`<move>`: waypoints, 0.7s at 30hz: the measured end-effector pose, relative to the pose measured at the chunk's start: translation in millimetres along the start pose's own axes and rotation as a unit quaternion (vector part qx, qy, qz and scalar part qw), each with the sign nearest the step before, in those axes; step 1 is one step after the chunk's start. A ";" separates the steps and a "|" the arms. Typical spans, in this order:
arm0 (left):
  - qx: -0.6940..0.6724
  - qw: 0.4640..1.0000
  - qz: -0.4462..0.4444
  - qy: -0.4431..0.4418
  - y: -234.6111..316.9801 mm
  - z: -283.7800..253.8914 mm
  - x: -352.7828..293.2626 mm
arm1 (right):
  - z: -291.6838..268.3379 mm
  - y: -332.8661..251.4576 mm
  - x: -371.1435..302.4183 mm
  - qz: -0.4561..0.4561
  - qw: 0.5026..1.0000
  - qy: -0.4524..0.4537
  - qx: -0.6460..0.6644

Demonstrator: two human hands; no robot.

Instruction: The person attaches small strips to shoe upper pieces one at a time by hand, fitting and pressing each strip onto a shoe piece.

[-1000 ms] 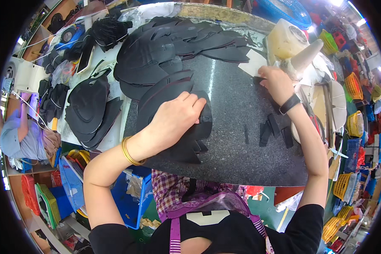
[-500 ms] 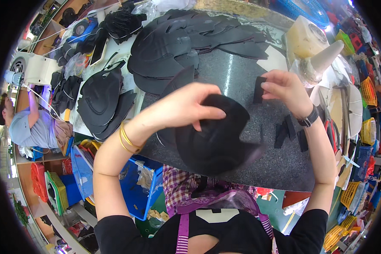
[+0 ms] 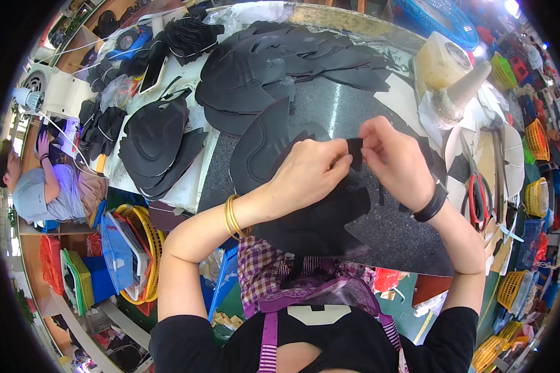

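My left hand (image 3: 317, 171) and my right hand (image 3: 395, 163) meet over the dark worktop. Between them is a small black strip (image 3: 355, 151), its left edge pinched by my left fingers and its right edge by my right fingers. Under my hands a curved black moulded piece (image 3: 320, 221), resembling a shoe upper, lies near the front edge. Behind my left wrist lies another such piece (image 3: 252, 149), partly covered. A large overlapping pile of black pieces (image 3: 242, 78) spreads at the back, and a smaller stack (image 3: 155, 140) sits to the left.
A glue container with a whitish cone-shaped spout (image 3: 466, 93) stands at the back right. Red-handled scissors (image 3: 478, 196) lie at the right edge. A phone (image 3: 154, 76) and tied black bundles (image 3: 190, 37) are at the back left. Another person (image 3: 50, 186) sits at far left.
My right hand brought the strip left to my left hand, which let go of the curved piece and now pinches the strip too. The curved piece now rests on the worktop.
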State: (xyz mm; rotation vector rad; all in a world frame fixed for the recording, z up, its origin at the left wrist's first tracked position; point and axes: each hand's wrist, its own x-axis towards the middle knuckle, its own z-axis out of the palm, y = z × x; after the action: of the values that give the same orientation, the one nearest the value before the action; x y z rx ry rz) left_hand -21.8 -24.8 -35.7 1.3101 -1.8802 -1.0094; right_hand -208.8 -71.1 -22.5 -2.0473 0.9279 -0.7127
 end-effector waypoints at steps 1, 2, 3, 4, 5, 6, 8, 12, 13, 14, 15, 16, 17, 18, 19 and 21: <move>0.023 0.999 0.023 0.016 0.5 0.2 -0.3 | 0.7 -0.4 0.6 -0.067 0.991 0.062 -0.098; 0.046 0.997 0.045 0.032 1.3 -0.2 -1.2 | 2.2 0.9 2.0 -0.132 0.965 0.122 -0.193; 0.046 0.997 0.049 0.031 2.7 -1.7 -3.0 | -4.6 20.3 4.6 -0.118 0.958 0.152 -0.211; 0.000 1.000 0.019 0.018 4.5 -5.6 -7.8 | -14.7 32.2 4.4 -0.061 0.969 0.137 -0.197; -0.048 0.999 -0.010 0.006 6.8 -8.0 -9.6 | -31.6 51.2 -0.2 -0.021 0.961 0.096 -0.258; -0.048 0.999 -0.011 0.007 7.4 -10.3 -10.4 | -39.0 55.5 -2.2 0.020 0.948 0.051 -0.314; -0.063 0.995 -0.072 -0.026 7.4 -13.7 -9.3 | -41.3 57.4 -8.7 0.004 0.955 0.045 -0.292; -0.067 0.996 -0.047 -0.029 6.8 -0.2 -7.2 | -16.3 4.9 -2.3 0.066 0.982 -0.109 0.137; -0.084 0.993 -0.066 -0.039 6.8 -0.7 -7.0 | -14.5 6.2 -2.4 0.070 0.982 -0.106 0.138; -0.085 0.993 -0.067 -0.044 4.0 -2.8 -6.7 | -12.6 9.4 -1.2 0.099 0.980 -0.113 0.134; -0.115 0.988 -0.097 -0.040 0.0 -7.4 -5.6 | -11.8 12.0 0.5 0.125 0.976 -0.122 0.131; -0.144 0.981 -0.127 -0.035 -4.0 -12.6 -4.5 | -15.4 12.5 -0.2 0.085 0.983 -0.068 0.151; -0.137 0.980 -0.123 -0.081 -7.0 -18.0 -3.4 | -20.4 9.7 -2.5 0.100 0.973 -0.051 0.202; -0.136 0.979 -0.131 -0.075 -10.7 -19.2 -5.2 | -23.2 4.3 -3.8 0.112 0.959 -0.042 0.256; -0.136 0.978 -0.135 -0.088 -15.9 -19.2 -5.8 | -22.7 -5.3 -6.5 0.136 0.935 -0.071 0.319; -0.164 0.968 -0.159 -0.108 -15.3 -19.0 -5.2 | -16.6 -15.8 -4.8 0.156 0.941 -0.130 0.270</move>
State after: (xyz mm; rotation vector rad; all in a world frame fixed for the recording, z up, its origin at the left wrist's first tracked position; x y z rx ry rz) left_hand 2.6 -27.7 -39.5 1.3670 -1.5875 -1.6104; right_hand -217.8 -67.0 -1.3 -1.4260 0.7735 -0.4459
